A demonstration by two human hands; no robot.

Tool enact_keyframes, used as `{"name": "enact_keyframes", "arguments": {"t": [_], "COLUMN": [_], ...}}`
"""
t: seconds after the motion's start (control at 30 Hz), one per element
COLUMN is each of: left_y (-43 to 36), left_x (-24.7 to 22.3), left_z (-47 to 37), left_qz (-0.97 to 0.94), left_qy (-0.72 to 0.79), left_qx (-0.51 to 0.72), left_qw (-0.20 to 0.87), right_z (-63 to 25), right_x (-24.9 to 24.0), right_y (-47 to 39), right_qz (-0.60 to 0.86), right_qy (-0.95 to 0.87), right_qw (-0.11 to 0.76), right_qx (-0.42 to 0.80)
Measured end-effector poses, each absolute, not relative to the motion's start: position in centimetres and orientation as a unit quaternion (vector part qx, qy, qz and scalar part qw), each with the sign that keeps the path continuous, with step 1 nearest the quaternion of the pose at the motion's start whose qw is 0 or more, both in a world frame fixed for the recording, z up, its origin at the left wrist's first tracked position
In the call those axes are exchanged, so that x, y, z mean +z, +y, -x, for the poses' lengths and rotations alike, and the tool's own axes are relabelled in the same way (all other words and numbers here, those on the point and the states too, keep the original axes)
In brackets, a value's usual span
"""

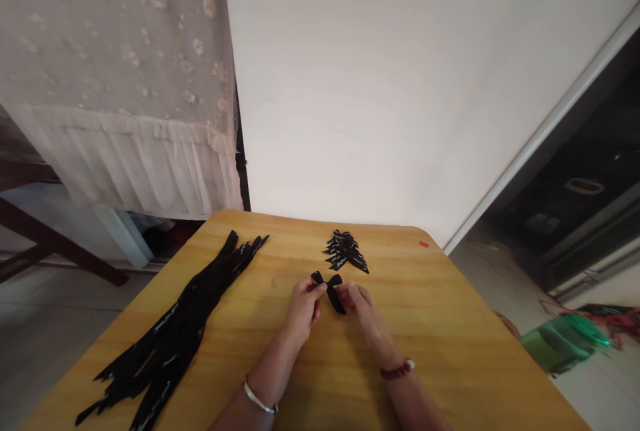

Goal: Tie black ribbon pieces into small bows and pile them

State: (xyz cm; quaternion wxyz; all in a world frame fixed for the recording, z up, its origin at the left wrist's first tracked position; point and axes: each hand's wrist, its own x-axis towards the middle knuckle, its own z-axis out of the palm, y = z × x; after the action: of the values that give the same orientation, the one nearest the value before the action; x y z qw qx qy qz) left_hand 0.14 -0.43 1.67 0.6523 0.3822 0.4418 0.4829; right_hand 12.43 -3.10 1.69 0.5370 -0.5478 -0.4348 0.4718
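Observation:
Between my hands, above the middle of the wooden table (400,324), is a black ribbon bow (334,289) with two loops and a tail hanging down. My left hand (306,305) pinches it near its knot, on the left side. On the right, the closed fingers of my right hand (356,299) hold the bow's right side. Just beyond my hands lies a small pile of black bows (345,249) with white lettering. A long bundle of black ribbon strips (187,317), also printed in white, stretches along the table's left side.
A small red mark (424,244) is near the table's far right corner. Behind the table stands a white panel (350,84), with a lace curtain (125,71) to its left. A green container (565,343) sits beyond the right edge, low down.

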Motion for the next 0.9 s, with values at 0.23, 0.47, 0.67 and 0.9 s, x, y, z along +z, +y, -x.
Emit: {"name": "enact_keyframes", "arguments": {"t": [0.23, 0.47, 0.67, 0.9], "left_y": [0.0, -0.2, -0.1, -0.6], "left_x": [1.5, 1.6, 1.8, 1.8], "left_z": [0.2, 0.1, 0.1, -0.2], "left_qz": [-0.349, -0.302, -0.256, -0.306], "left_qy": [0.415, 0.407, 0.392, 0.409], "left_qx": [0.525, 0.532, 0.520, 0.479], "left_qw": [0.656, 0.678, 0.714, 0.714], "right_z": [-12.5, -12.6, -12.5, -13.2], "right_x": [1.6, 0.7, 0.4, 1.6], "right_y": [-3.1, -2.8, -2.9, -2.9], "right_qz": [0.528, 0.528, 0.523, 0.536], "right_qy": [-0.517, -0.581, -0.612, -0.503], "right_qw": [0.478, 0.458, 0.455, 0.535], "right_qx": [0.474, 0.416, 0.380, 0.415]}}
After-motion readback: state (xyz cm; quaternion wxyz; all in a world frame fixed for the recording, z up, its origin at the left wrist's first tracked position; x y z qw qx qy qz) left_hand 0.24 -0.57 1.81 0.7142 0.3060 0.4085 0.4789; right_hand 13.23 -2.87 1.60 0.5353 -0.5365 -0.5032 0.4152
